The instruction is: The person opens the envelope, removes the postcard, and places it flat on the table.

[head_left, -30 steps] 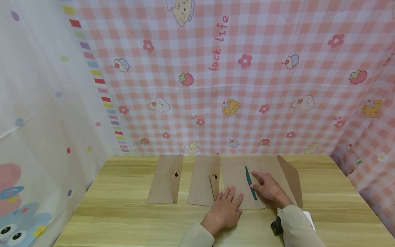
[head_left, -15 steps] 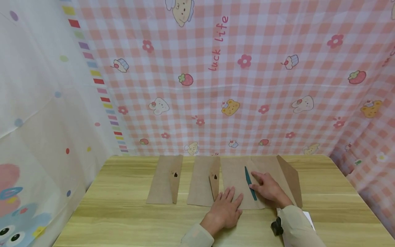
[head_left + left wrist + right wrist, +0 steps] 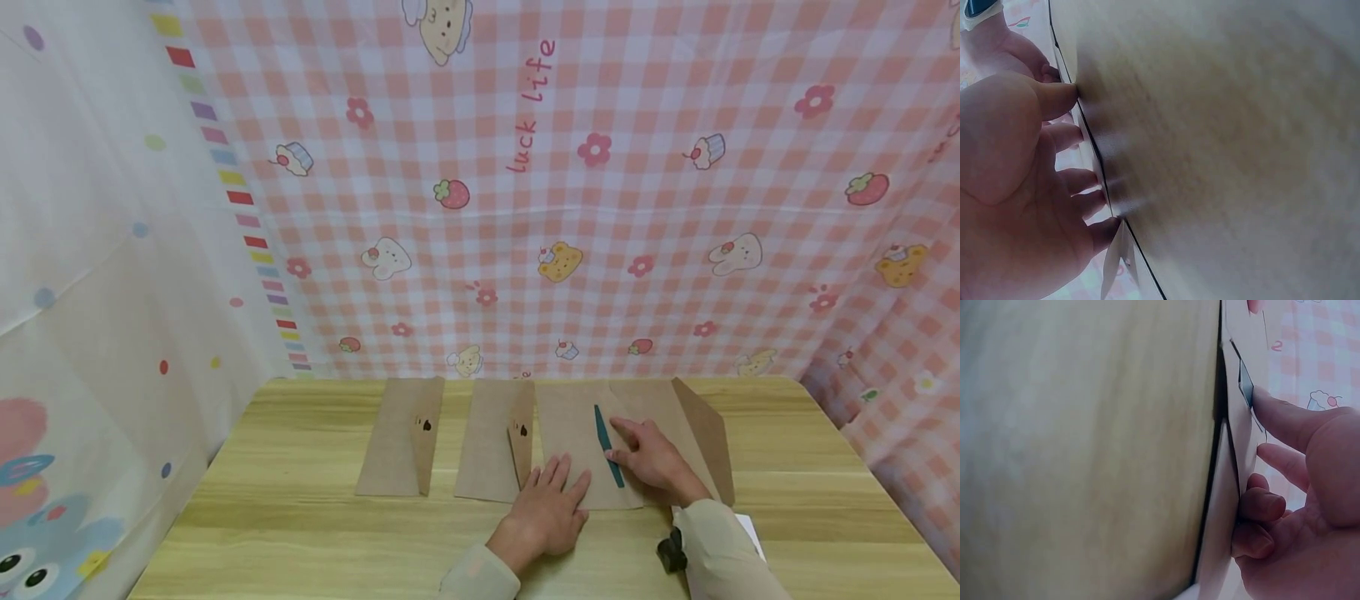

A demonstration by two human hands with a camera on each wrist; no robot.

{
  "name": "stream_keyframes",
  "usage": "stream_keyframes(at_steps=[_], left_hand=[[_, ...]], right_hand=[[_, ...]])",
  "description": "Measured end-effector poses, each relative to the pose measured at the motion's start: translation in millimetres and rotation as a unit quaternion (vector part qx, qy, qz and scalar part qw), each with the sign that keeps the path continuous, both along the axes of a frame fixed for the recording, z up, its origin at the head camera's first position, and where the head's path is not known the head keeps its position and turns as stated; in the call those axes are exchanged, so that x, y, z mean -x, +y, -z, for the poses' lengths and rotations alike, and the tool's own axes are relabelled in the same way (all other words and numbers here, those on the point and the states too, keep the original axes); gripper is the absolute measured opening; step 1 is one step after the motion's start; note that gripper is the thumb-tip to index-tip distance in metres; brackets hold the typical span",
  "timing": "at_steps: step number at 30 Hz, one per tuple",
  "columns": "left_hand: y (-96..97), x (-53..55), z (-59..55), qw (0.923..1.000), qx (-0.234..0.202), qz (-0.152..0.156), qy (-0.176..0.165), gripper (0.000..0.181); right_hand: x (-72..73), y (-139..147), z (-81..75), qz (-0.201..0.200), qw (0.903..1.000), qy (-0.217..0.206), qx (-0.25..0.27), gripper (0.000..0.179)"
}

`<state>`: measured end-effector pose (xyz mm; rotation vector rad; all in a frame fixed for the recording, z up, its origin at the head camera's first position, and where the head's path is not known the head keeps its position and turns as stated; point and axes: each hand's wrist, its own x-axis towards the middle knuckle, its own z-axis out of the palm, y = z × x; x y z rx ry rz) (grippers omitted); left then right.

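Brown paper [image 3: 566, 421] is pressed at the centre of the table [image 3: 300, 533] by two bare hands, slightly to the right of the middle. A dark teal strip [image 3: 609, 446] on it is touched by the thumb of the right hand [image 3: 656, 457], whose forefinger is stretched out beside it and whose outer fingers are bent under; nothing is seen to be gripped. The paper's near left part is covered by the left hand [image 3: 549, 510], laid with fingers spread and no hold taken. A second brown sheet [image 3: 701, 442], its right end angled, is set against the paper's right side; which is uppermost cannot be told. To the left, two folded brown pieces, a nearer-to-hand one [image 3: 483, 442] and a leftmost one [image 3: 392, 442], are marked with small dark prints. Pale, streaked wood grain is shown by the table. White paper [image 3: 752, 533] is partly hidden by the right sleeve [image 3: 723, 546]. Beyond, pink checked cloth [image 3: 652, 204] is hung, joined leftward by white spotted cloth [image 3: 97, 275].
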<state>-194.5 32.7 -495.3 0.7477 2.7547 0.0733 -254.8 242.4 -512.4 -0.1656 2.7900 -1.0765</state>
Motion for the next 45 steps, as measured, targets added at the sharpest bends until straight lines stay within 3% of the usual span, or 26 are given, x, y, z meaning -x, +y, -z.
stream_keyframes(at_steps=[8,18,28,45], left_hand=[[-0.8,0.7,0.5,1.0000,-0.004,0.000,-0.007,0.053],[-0.2,0.4,-0.7,1.0000,-0.007,-0.002,-0.004,0.054],[-0.6,0.6,1.1,0.9999,-0.009,0.000,-0.008,0.054],[-1.1,0.8,3.4,0.9999,-0.008,0.002,-0.006,0.054]], right_hand=[[-3.1,-1.7,-4.4,0.016,0.9996,-0.022,0.003,0.060],[-3.3,-0.2,-5.9,-0.006,0.9998,0.008,-0.017,0.056],[-3.8,-1.9,-4.9,0.015,0.9998,-0.012,0.001,0.059],[-4.1,-0.7,-3.5,0.011,0.9999,-0.002,-0.009,0.057]])
